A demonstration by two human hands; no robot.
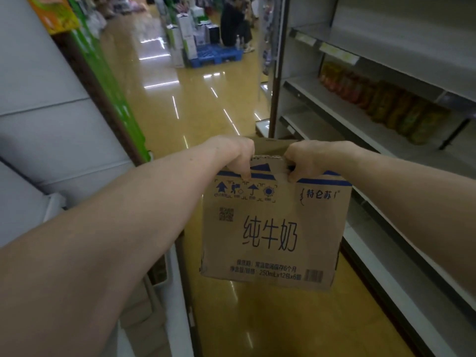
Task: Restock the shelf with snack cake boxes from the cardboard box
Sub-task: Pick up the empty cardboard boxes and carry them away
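A brown cardboard box point(273, 233) with blue print hangs in the air above the aisle floor, in the middle of the head view. My left hand point(235, 155) grips its top edge on the left, fingers curled over the rim. My right hand point(309, 161) grips the same top edge on the right. What is inside the box is hidden. To the right stands a grey shelf unit point(365, 130) with a row of orange and green snack packs point(386, 101) on its middle board.
A second shelf unit point(51, 119) with green and orange packs at its top lines the left side. The glossy yellow floor point(185, 99) runs ahead. Far down the aisle a person crouches by a blue pallet point(216, 56) stacked with cartons.
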